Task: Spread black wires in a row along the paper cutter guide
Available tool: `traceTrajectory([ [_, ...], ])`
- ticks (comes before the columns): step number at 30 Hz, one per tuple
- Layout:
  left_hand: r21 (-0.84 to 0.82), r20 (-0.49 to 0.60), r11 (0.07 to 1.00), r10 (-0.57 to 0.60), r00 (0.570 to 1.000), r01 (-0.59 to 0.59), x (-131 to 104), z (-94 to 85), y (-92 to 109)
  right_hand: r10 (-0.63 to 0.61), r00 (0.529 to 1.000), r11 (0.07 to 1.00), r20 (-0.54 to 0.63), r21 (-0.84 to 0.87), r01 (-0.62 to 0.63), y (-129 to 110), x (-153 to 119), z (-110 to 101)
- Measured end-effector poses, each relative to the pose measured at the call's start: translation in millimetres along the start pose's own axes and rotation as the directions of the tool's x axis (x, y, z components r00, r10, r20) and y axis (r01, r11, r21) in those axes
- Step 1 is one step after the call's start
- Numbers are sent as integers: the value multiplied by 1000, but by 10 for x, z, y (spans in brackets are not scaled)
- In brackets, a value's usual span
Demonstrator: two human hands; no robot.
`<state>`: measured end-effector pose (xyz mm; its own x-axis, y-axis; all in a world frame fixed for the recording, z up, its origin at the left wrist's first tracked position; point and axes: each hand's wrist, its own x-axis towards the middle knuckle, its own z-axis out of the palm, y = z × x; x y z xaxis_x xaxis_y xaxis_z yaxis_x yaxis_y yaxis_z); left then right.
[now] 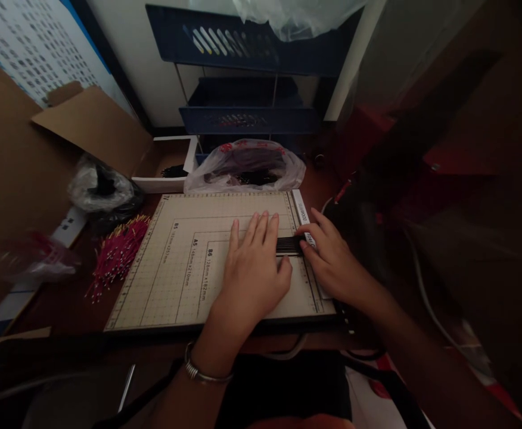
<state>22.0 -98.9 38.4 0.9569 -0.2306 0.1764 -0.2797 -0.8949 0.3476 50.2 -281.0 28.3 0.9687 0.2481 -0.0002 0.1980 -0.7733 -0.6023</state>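
A cream paper cutter board printed with B5, A5 and B6 outlines lies in front of me. A row of thin black wires crosses its right part. My left hand lies flat on the board, fingers stretched out, covering the left part of the wires. At the right edge, beside the white labelled strip, the thumb and fingers of my right hand are closed on the right ends of the black wires.
Left of the board lies a pile of dark pink wires. Behind are a bagged black bundle, an open cardboard box, a clear plastic bag and a blue rack. A cable hangs at right.
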Motion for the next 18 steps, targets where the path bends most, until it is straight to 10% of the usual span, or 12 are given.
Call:
traceTrajectory([
  [18,112,117,962,235,965,-247,-265,56,24,-8,1000,1000,-11,23,8,71,-40,50],
])
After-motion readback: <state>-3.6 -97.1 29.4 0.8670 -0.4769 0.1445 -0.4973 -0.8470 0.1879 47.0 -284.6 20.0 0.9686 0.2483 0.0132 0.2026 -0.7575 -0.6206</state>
